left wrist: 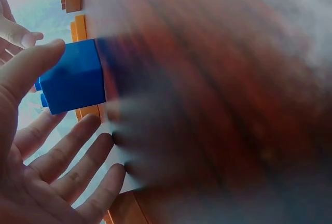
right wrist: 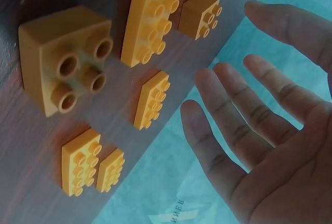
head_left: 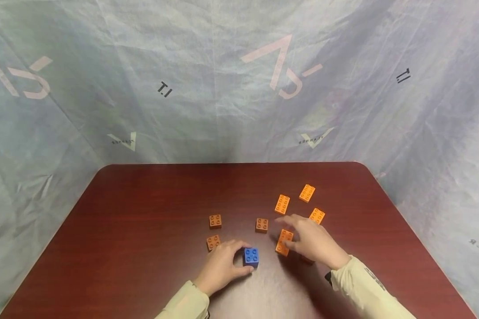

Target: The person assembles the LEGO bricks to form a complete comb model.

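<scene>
My left hand pinches a blue four-stud toy brick between thumb and index finger, low over the table. In the left wrist view the thumb lies along one side of this brick and the index fingertip is at the opposite side; the other fingers are spread. Over an orange eight-stud brick, my right hand hovers with fingers extended and nothing held. A brown four-stud brick sits near it, mostly hidden under the hand in the head view. Another brown brick stands between the hands.
Two more brown bricks, one farther back and one beside the left fingers, lie on the left. Other orange bricks lie behind the right hand. The dark red table meets hanging grey cloth at its back edge.
</scene>
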Demonstrator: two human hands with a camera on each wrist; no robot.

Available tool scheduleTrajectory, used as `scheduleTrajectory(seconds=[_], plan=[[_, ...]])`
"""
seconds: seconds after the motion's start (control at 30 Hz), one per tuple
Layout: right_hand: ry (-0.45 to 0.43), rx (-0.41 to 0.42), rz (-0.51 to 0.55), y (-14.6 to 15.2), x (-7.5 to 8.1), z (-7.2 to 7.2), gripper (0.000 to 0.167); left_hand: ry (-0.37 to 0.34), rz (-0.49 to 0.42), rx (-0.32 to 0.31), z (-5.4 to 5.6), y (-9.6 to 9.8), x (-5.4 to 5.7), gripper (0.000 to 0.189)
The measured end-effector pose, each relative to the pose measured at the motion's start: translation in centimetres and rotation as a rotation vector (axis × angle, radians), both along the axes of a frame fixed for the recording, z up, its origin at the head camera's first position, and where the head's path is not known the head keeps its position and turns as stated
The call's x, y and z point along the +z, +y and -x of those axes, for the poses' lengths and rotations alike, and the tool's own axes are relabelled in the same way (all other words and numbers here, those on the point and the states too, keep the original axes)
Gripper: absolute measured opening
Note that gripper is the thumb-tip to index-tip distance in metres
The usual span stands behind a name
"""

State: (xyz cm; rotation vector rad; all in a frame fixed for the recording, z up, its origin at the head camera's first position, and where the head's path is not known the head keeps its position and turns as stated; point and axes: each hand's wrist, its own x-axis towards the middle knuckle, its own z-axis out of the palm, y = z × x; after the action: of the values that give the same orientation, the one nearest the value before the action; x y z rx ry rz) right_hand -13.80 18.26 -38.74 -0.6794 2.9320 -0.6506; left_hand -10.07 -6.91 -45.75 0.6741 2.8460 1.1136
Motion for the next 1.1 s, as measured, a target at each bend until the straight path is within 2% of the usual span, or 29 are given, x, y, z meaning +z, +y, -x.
scheduleTrajectory(seconds=[0.43, 0.9, 1.1], plan=[[0.031, -0.006, -0.05, 1.2, 0.4, 0.7, 0.048, 0.021, 0.047, 0.018, 0.4, 0.2, 0.0, 0.043], [0.064, 0.014, -0.115, 1.9, 0.1, 0.8, 0.05, 0.015, 0.08, 0.032, 0.3, 0.3, 0.1, 0.042], [0.056, 0.001, -0.14, 1.8, -0.1, 0.7, 0.051, -0.011, 0.067, 0.035, -0.2, 0.3, 0.0, 0.04]])
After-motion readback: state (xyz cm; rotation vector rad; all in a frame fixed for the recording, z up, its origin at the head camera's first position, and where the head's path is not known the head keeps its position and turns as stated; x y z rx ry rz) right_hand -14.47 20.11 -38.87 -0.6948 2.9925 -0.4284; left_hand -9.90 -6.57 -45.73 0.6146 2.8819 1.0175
